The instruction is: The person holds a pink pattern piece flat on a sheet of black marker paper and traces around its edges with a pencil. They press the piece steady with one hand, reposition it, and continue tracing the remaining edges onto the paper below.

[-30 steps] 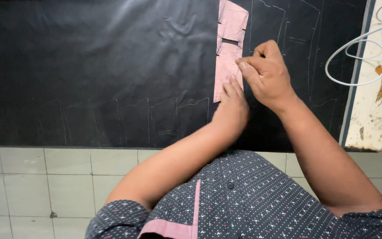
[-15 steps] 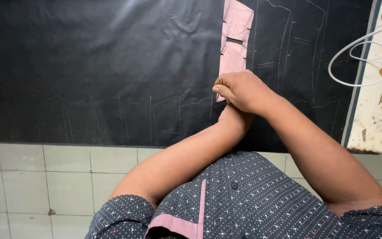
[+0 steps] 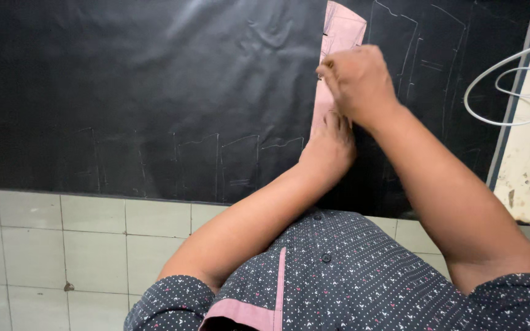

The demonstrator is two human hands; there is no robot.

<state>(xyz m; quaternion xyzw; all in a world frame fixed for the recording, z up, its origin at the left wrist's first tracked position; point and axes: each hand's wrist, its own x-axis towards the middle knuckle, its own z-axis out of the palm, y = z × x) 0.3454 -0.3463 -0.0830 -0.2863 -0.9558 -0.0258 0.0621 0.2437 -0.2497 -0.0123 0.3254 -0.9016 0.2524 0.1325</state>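
Fingers of the right hand (image 3: 358, 79) are curled in close together, tips pinched against the left edge of the long pink paper pattern piece (image 3: 338, 37), about where a small dark spot shows by the thumb; whether they clamp a marking tool there or only press the edge down cannot be told, since the knuckles hide the tips. Lower down, the left hand (image 3: 329, 144) lies flat with its fingers (image 3: 337, 121) nearly together and stretched out, pressing on the lower end of the same strip. Both forearms cross in from the bottom of the view, out of a dark dotted short-sleeved shirt (image 3: 351, 276) with a pink placket.

That pattern piece lies flat on the wide black cloth (image 3: 154, 92) spread over the bench, near the cloth's right half, running away from the person; its upper end is notched and its lower end disappears under the left hand. By its look it is thin, light and limp-to-springy card or paper: it would likely slide on the cloth unless pinned by a flat palm, and crease if pinched hard. Edges are the sensible place to take it, with light pressure.

Pale chalk outlines (image 3: 240, 162) mark the cloth on both sides. A white looped cord (image 3: 503, 67) rests on the chipped white bench edge (image 3: 522, 178) at right.
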